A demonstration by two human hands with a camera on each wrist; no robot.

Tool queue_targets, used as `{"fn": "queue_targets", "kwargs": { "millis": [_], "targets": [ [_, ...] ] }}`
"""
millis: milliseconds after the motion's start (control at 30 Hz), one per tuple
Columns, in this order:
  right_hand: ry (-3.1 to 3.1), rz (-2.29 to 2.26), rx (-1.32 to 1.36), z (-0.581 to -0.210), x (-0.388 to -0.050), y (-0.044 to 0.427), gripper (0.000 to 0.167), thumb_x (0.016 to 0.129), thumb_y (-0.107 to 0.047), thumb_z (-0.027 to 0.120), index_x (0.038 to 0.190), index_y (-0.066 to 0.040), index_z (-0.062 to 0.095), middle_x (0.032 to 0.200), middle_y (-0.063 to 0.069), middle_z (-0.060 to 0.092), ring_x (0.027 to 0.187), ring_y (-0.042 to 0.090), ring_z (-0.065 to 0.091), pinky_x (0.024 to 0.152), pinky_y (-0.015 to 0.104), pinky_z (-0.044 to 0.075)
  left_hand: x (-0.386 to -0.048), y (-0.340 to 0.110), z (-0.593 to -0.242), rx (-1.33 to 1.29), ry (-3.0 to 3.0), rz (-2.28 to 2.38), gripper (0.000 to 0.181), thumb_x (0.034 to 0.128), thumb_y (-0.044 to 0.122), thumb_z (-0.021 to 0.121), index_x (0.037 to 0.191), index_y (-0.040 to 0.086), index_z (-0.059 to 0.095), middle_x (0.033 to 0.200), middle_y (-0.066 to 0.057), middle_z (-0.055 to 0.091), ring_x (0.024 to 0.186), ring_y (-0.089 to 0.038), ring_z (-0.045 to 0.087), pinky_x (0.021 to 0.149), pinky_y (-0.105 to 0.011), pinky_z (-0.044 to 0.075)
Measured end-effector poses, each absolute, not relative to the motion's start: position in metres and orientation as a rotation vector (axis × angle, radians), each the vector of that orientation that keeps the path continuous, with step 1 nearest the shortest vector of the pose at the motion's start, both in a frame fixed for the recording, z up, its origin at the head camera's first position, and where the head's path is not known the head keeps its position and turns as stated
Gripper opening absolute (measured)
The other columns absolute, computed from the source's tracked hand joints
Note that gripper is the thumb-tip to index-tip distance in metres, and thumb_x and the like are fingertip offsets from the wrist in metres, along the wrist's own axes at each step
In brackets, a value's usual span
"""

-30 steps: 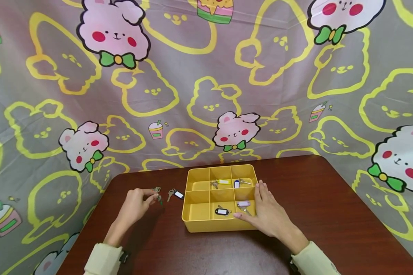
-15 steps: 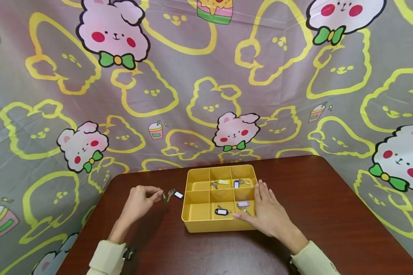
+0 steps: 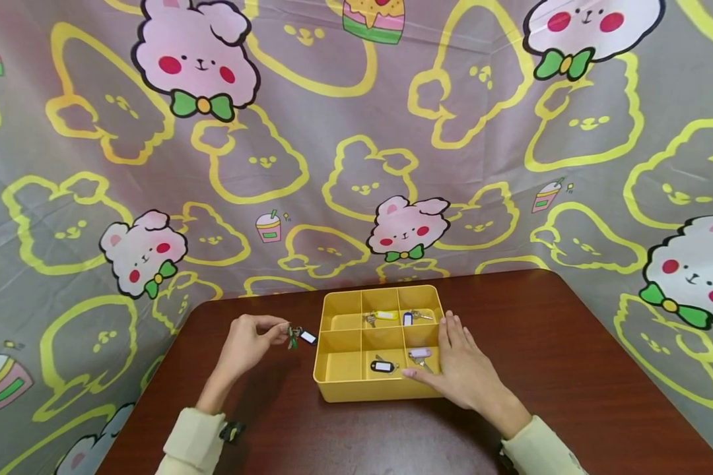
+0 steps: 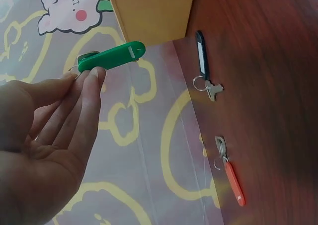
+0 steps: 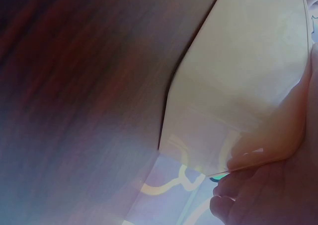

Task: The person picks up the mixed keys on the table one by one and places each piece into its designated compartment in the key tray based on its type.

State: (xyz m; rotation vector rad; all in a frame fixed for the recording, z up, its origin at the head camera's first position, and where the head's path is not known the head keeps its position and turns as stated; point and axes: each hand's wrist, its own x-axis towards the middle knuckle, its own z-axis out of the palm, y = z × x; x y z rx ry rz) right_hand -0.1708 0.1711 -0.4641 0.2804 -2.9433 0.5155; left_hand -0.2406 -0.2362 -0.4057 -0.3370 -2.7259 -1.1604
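My left hand [image 3: 246, 346] pinches the ring of a key with a green tag [image 4: 112, 57] between thumb and fingertips, held above the table left of the yellow divided box [image 3: 380, 393]. Below it on the table lies a key with a black tag [image 4: 201, 58]. Another key, with a red tag [image 4: 235, 183], lies nearby in the left wrist view; my left hand hides it in the head view. My right hand [image 3: 466, 363] rests against the box's right side, fingers straight along the wall and thumb at the front rim.
Box compartments hold keys with a yellow tag [image 3: 385, 315], a blue tag [image 3: 407, 319], a lilac tag [image 3: 419, 353] and a black-framed tag [image 3: 383, 366]. The dark wood table [image 3: 356, 439] meets a patterned cloth [image 3: 309, 158] behind and at the sides.
My left hand has moved right and slightly up with the green-tagged key, toward the box, and now covers part of the black-tagged key. My right hand and the box have stayed put.
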Motion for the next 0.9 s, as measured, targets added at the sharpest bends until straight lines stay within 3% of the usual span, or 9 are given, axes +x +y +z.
{"fn": "queue_targets", "kwargs": {
  "millis": [400, 733, 900],
  "targets": [
    [-2.951, 0.529, 0.280, -0.463, -0.172, 0.173, 0.130, 0.086, -0.090, 0.051, 0.160, 0.014, 0.025, 0.172, 0.032, 0.016, 0.162, 0.046, 0.021, 0.131, 0.057, 0.026, -0.248, -0.224, -0.397, -0.347, -2.653, -1.429, 0.014, 0.0986, 0.006, 0.072, 0.106, -0.001, 0.082, 0.098, -0.019, 0.082, 0.082, -0.022, 0.082, 0.074, -0.034, 0.066],
    [-2.949, 0.524, 0.284, -0.463, -0.173, 0.172, 0.128, 0.087, -0.087, 0.053, 0.160, 0.014, 0.025, 0.172, 0.032, 0.017, 0.162, 0.046, 0.021, 0.131, 0.057, 0.027, -0.252, -0.211, -0.389, -0.333, -2.639, -1.480, 0.016, 0.0989, 0.010, 0.073, 0.106, -0.001, 0.081, 0.096, -0.019, 0.082, 0.089, -0.040, 0.081, 0.070, -0.027, 0.065],
    [-2.951, 0.529, 0.284, -0.463, -0.173, 0.172, 0.129, 0.086, -0.089, 0.051, 0.160, 0.014, 0.026, 0.172, 0.032, 0.017, 0.162, 0.046, 0.021, 0.130, 0.058, 0.027, -0.252, -0.208, -0.388, -0.309, -2.631, -1.507, 0.015, 0.0987, 0.008, 0.072, 0.106, -0.002, 0.081, 0.095, -0.020, 0.082, 0.088, -0.041, 0.080, 0.071, -0.033, 0.066]
  ]
}}
